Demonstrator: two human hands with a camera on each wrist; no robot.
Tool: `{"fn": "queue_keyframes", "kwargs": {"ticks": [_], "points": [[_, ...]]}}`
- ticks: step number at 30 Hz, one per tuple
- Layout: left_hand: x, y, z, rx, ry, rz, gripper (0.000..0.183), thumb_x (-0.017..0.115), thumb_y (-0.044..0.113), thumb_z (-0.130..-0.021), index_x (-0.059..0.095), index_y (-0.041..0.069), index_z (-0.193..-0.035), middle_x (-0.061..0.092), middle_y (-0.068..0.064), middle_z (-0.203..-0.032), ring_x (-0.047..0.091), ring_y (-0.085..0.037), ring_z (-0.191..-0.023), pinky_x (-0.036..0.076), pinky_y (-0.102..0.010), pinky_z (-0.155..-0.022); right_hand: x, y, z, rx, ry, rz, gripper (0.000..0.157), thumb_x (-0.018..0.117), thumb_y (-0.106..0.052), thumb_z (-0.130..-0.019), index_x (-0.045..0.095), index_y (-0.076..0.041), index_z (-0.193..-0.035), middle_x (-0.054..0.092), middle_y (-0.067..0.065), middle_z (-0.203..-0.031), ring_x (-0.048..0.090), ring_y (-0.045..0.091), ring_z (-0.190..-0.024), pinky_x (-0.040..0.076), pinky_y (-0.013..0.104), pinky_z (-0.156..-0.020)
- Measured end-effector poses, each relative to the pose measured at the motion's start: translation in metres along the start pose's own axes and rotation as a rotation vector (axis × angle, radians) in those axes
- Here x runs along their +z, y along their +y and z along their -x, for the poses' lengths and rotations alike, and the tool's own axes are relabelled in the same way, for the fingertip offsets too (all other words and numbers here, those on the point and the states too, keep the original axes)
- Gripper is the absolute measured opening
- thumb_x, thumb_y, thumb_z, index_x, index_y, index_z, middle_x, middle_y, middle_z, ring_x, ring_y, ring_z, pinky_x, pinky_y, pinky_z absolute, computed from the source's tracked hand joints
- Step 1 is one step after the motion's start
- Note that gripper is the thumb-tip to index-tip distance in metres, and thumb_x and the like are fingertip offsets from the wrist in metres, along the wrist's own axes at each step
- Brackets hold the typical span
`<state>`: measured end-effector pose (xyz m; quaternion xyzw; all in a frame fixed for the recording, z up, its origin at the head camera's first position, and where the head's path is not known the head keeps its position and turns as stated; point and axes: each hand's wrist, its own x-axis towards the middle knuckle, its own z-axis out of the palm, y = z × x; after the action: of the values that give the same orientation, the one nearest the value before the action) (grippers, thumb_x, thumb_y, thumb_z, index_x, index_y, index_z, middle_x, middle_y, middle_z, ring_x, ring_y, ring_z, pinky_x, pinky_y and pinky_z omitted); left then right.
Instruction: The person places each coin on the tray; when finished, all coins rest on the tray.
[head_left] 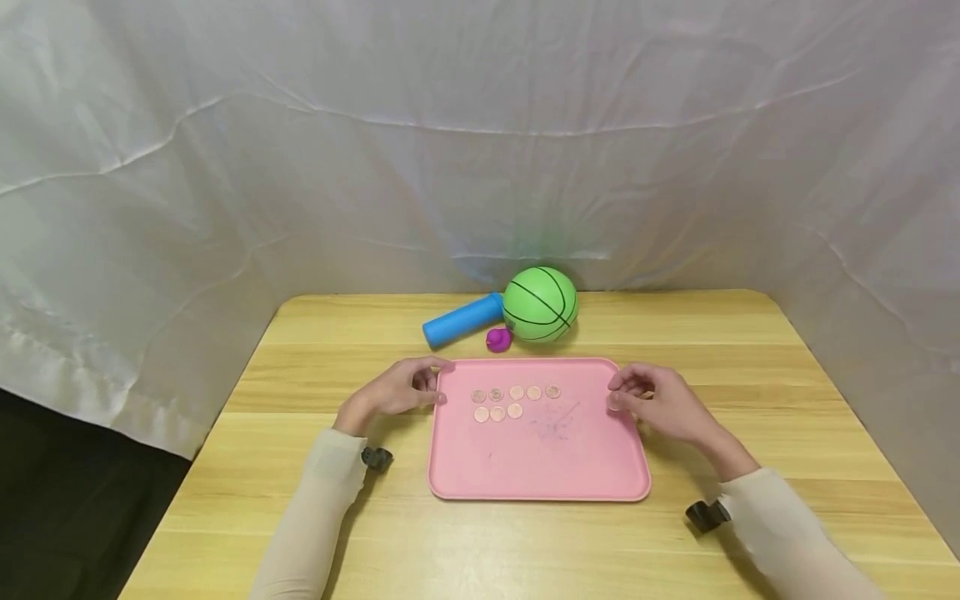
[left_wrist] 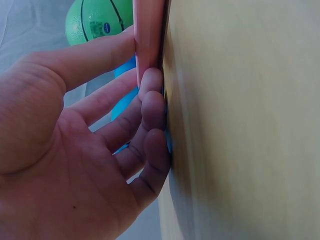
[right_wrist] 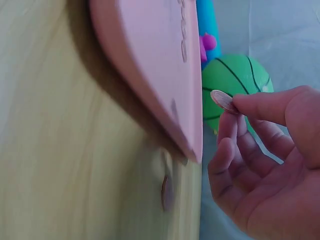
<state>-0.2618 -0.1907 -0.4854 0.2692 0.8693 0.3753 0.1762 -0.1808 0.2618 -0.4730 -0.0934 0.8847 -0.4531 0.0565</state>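
A pink tray (head_left: 540, 475) lies on the wooden table, with several copper-coloured coins (head_left: 517, 392) in two rows on its far left part. At the tray's upper left corner my left hand (head_left: 401, 387) grips the rim. In the left wrist view, the thumb (left_wrist: 100, 57) is against the rim and curled fingertips (left_wrist: 153, 106) reach to its underside. My right hand (head_left: 667, 404) is at the tray's right edge. Between thumb and fingers it pinches a coin (right_wrist: 223, 101), held tilted above the table. One more coin (right_wrist: 166, 193) rests on the table beside the tray.
Behind the tray stand a green ball (head_left: 541, 304) with black lines, a blue cylinder (head_left: 462, 322) lying on its side and a small purple rubber duck (head_left: 498, 339). A pale curtain (head_left: 480, 167) hangs along the table's back edge and sides.
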Motion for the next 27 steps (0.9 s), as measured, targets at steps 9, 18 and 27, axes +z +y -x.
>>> {"fn": "queue_keyframes", "kwargs": {"ticks": [9, 18, 27], "points": [[0.000, 0.000, -0.001, 0.007, 0.002, -0.001, 0.056, 0.080, 0.010, -0.099, 0.061, -0.002, -0.150, 0.068, -0.011, -0.101, 0.059, -0.014, -0.089, 0.052, -0.024, -0.080, 0.020, -0.013, -0.015, 0.018, -0.026, -0.051, 0.021, 0.082, -0.013, -0.096, 0.074, -0.003, -0.113, 0.076, 0.013, -0.102, 0.070, 0.027, -0.087, 0.062, 0.034, -0.063], [0.000, 0.000, -0.002, -0.002, 0.001, -0.004, 0.055, 0.080, 0.009, -0.099, 0.062, 0.000, -0.150, 0.068, -0.010, -0.103, 0.059, -0.014, -0.089, 0.052, -0.024, -0.080, 0.041, -0.025, -0.027, -0.033, -0.050, -0.050, 0.015, 0.081, -0.007, -0.095, 0.074, -0.003, -0.109, 0.077, 0.011, -0.101, 0.070, 0.021, -0.087, 0.061, 0.027, -0.069], [0.000, 0.000, -0.001, 0.002, 0.006, -0.013, 0.056, 0.080, 0.010, -0.098, 0.062, 0.000, -0.150, 0.068, -0.010, -0.102, 0.059, -0.014, -0.089, 0.052, -0.023, -0.080, 0.060, -0.034, -0.035, -0.093, -0.078, -0.081, 0.010, 0.081, -0.001, -0.094, 0.076, -0.002, -0.103, 0.079, 0.012, -0.096, 0.072, 0.021, -0.083, 0.060, 0.025, -0.070]]}}
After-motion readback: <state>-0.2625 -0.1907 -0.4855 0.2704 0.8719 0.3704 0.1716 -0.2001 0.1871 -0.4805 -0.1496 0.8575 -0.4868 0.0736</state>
